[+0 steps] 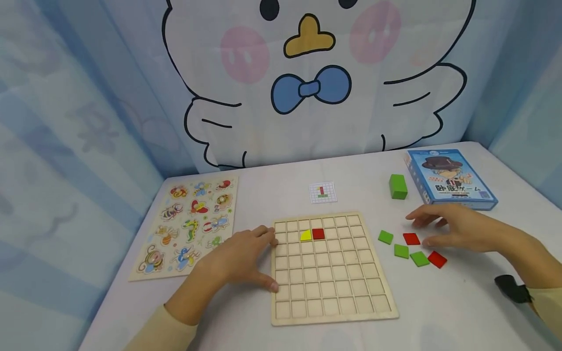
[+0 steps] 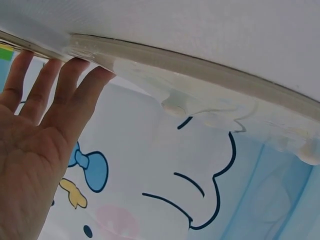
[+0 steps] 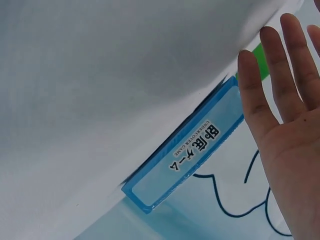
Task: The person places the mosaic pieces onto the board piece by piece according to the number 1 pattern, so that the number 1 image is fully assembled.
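On the white table [image 1: 461,317] lies the gridded board [image 1: 334,275], its left edge touched by the spread left hand [image 1: 232,258], while the right hand [image 1: 470,226], fingers parted and apparently empty, is beside loose red and green tiles [image 1: 411,239], which a low sweep could scatter

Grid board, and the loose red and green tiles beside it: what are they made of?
Grid board: probably unpainted wood, matte, from its pale tan, shineless surface. Red tiles and green tiles: painted wood or plastic, can't tell which; solid, even colour, apparently smooth.
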A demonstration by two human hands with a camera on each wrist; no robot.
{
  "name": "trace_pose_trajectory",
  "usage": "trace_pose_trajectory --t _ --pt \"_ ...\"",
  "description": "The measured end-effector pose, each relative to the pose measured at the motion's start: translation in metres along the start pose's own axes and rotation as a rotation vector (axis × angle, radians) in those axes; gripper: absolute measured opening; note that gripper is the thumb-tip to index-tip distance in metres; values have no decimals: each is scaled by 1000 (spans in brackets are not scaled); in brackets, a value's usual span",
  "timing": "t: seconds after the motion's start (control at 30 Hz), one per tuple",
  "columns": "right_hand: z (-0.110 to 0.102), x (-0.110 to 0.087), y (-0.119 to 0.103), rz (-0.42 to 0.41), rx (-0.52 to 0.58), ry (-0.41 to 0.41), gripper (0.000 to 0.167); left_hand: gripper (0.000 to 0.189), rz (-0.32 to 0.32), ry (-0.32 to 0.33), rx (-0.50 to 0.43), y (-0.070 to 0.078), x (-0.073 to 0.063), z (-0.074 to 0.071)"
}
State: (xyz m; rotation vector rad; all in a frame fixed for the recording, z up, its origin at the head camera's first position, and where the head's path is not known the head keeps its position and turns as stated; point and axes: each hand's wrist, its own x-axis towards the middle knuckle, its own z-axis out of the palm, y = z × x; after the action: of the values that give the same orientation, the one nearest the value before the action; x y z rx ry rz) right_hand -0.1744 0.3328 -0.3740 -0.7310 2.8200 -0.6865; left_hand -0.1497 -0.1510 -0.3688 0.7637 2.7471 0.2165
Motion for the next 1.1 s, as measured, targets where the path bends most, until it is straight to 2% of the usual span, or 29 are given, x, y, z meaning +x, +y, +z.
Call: trace_pose_trajectory --t 0.17,0.3,0.47,0.6,0.8,0.93,1.1 --pt "1 4 -4 28 -4 -43 48 96 -3 -11 -19 0 3 -1" --pt "1 5 -7 29 -39 -39 45 96 3 -6 -12 2 6 -2" --pt "0 7 -11 33 -49 -64 43 96 1 -9 -15 2 3 -3" --pt "-1 7 -13 21 -29 -70 41 95 -5 -4 -11 2 1 -3" --pt "1 8 -15 -43 32 -57 37 97 -17 -16 -22 1 0 -1" --pt "2 9 -19 -82 23 8 39 98 -4 -17 -18 1 -2 1" --pt "4 14 -28 -149 -3 163 49 97 8 -17 -2 1 -3 0"
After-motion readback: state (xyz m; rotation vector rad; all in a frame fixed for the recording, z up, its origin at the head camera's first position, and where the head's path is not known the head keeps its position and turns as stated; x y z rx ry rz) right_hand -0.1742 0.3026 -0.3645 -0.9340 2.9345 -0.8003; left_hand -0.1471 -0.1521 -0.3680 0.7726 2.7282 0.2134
